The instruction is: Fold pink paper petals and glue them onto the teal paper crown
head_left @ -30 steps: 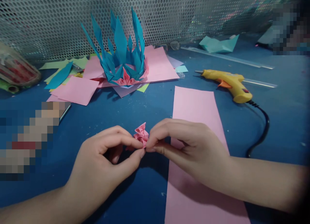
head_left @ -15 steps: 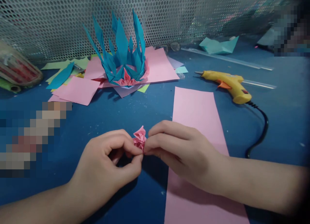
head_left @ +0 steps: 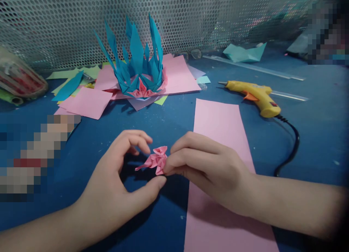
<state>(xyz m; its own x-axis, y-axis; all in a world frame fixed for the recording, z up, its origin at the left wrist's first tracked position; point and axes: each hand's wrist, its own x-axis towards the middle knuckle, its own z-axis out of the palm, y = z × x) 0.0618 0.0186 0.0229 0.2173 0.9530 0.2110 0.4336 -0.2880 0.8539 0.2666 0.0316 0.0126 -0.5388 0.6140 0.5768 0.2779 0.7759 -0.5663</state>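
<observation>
The right hand (head_left: 215, 166) extends in from the right, wrist nearly straight, back of the hand up, its bent fingers pinched on the right side of a pink folded paper (head_left: 156, 160). That piece is held over the blue surface (head_left: 147, 124), well forward of its back edge, left of the long pink sheet (head_left: 218, 117). The left hand (head_left: 109, 179) faces it, fingers curled and spread wide from the thumb, whose tip lies just below the folded paper, contact unclear; the 2 hands nearly meet.
</observation>
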